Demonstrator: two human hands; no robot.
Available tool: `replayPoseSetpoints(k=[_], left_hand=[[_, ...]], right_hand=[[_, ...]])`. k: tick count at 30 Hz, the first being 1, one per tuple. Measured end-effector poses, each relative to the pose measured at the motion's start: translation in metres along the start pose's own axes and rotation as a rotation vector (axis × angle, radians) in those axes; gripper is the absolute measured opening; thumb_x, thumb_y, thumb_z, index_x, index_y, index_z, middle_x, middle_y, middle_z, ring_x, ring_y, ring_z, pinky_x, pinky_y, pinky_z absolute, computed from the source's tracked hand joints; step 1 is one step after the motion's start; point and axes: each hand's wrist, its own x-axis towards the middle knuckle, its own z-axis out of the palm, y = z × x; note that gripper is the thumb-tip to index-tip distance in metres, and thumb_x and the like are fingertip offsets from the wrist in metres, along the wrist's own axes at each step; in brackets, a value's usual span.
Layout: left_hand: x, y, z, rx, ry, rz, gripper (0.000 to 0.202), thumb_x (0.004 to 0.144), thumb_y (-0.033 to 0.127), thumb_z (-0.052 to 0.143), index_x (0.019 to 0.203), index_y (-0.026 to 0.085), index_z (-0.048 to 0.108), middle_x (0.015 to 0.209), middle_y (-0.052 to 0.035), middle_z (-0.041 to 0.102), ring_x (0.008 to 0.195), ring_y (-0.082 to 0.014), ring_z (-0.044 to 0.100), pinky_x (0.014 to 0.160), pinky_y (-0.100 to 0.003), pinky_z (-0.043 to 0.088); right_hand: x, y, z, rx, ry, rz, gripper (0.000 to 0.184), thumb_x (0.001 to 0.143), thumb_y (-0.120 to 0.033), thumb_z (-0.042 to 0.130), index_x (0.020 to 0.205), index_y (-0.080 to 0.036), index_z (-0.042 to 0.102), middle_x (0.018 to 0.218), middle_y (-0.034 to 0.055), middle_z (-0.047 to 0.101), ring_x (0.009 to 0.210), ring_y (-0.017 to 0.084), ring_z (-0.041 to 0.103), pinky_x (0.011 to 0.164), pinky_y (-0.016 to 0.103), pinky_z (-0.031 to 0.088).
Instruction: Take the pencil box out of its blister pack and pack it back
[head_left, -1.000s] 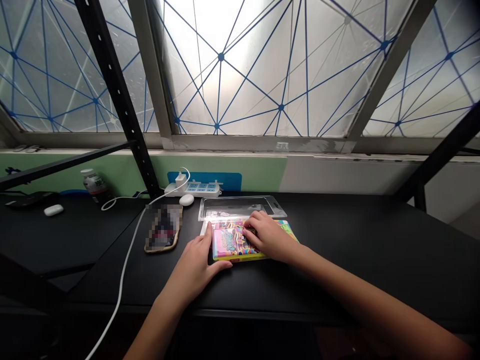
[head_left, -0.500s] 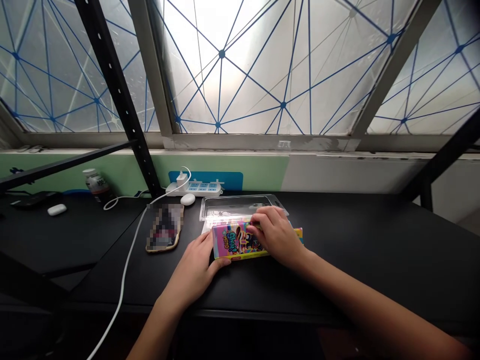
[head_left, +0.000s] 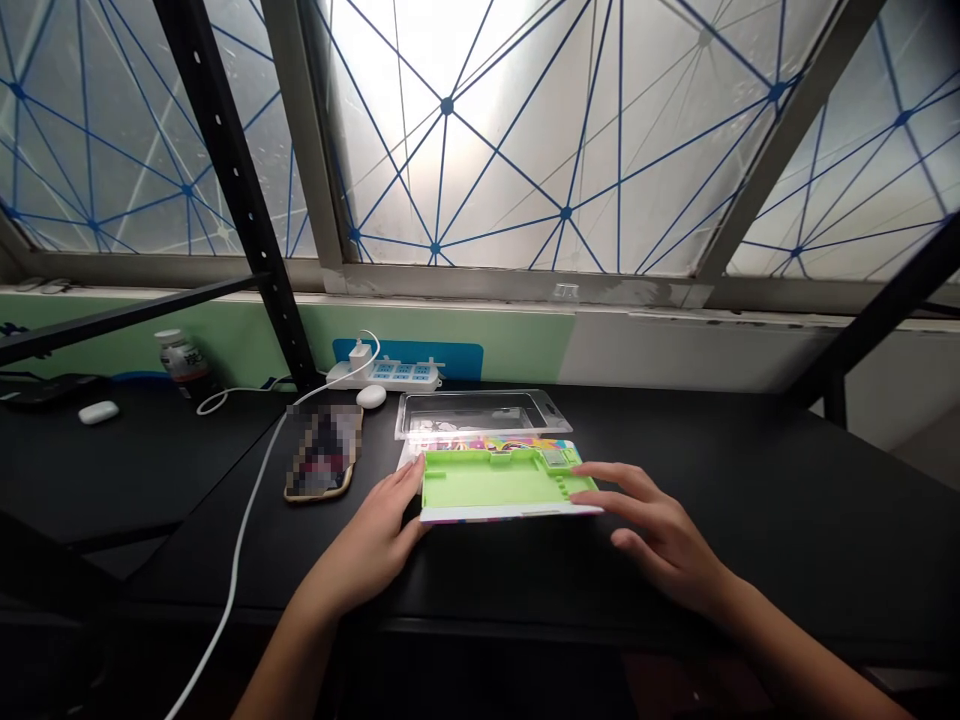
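A flat case lies open on the black desk, showing a green compartmented inside. Its colourful printed lid is folded back behind it. My left hand grips the case's front left corner, thumb up along the left side. My right hand hovers open with fingers spread, its fingertips at the case's front right corner.
A clear plastic shell lies just behind the case. A phone lies to the left, with a white cable running to a power strip. A bottle and a black rack post stand far left.
My right hand swung the colourful lid up and back, baring the green inside, then drew away to the right. My left hand stayed at the left corner.
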Motion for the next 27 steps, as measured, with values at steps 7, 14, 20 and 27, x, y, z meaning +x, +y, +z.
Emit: replayPoseSetpoints(k=[7,14,20,27], left_hand=[[0.001,0.010,-0.011,-0.242,-0.006,-0.140,0.055,0.100,0.048,0.039,0.151,0.027,0.042,0.159,0.0013,0.034,0.148,-0.0257,0.028,0.122,-0.046,0.019],[-0.001,0.020,-0.018,-0.356,0.030,-0.234,0.061,0.100,0.062,0.027,0.140,0.028,0.057,0.151,0.0006,0.049,0.145,-0.0286,0.035,0.122,-0.047,0.017],[0.001,0.019,-0.020,-0.371,0.003,-0.182,0.058,0.095,0.062,0.048,0.140,0.027,0.056,0.149,-0.0021,0.052,0.138,-0.0301,0.047,0.116,-0.041,0.034],[-0.001,0.014,-0.017,-0.237,-0.011,-0.158,0.058,0.089,0.052,0.063,0.143,0.033,0.051,0.150,-0.0024,0.050,0.139,-0.0310,0.044,0.114,-0.044,0.038]], right_hand=[[0.005,0.007,0.001,0.240,-0.295,0.206,0.051,0.087,-0.061,0.062,0.130,-0.034,0.065,0.162,0.0037,0.028,0.146,0.039,0.027,0.113,0.056,0.035],[-0.002,0.004,0.009,0.051,-0.310,0.316,0.068,0.091,-0.055,0.059,0.152,-0.039,0.035,0.168,-0.0010,0.004,0.151,0.037,0.009,0.118,0.057,0.026],[-0.003,0.008,0.010,0.034,-0.322,0.500,0.101,0.084,-0.062,0.063,0.158,-0.035,0.000,0.167,0.0059,0.009,0.149,0.036,0.020,0.117,0.055,0.030],[-0.001,0.016,-0.005,0.116,-0.419,0.434,0.121,0.068,-0.063,0.079,0.158,-0.037,0.003,0.168,0.0080,0.005,0.149,0.041,0.018,0.114,0.059,0.032]])
